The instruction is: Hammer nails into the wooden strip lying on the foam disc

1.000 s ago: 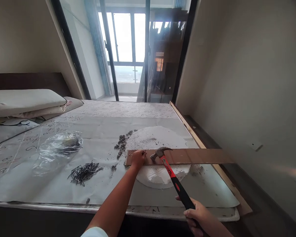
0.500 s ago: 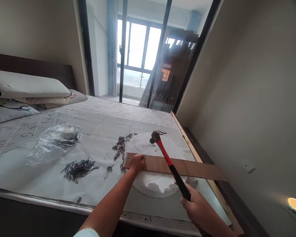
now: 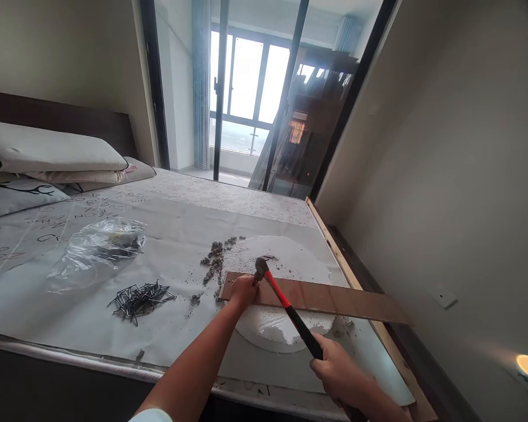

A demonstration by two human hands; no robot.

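My right hand (image 3: 334, 369) is wrapped round the black grip of a claw hammer (image 3: 288, 306) with a red and black handle. Its dark head is right at the fingertips of my left hand (image 3: 243, 291). Those fingers are pinched together on what looks like a nail, mostly hidden, over a brown wooden board (image 3: 317, 296). Small dots or holes mark the board's left end. The board lies across a white foam-like slab (image 3: 275, 334). Left of my forearm is a loose heap of dark nails (image 3: 141, 300).
Grey crumbs (image 3: 214, 261) lie beside the slab. A clear plastic bag (image 3: 101, 249) with dark contents rests on the covered mattress (image 3: 176, 199). Pillows (image 3: 53, 146) are at the far left. A wooden rail (image 3: 343, 258) runs along the right, near the wall.
The hammer has swung down and left, its head moving from above the board to my left fingertips. My right hand moved slightly left and lower. My left hand stayed in place.
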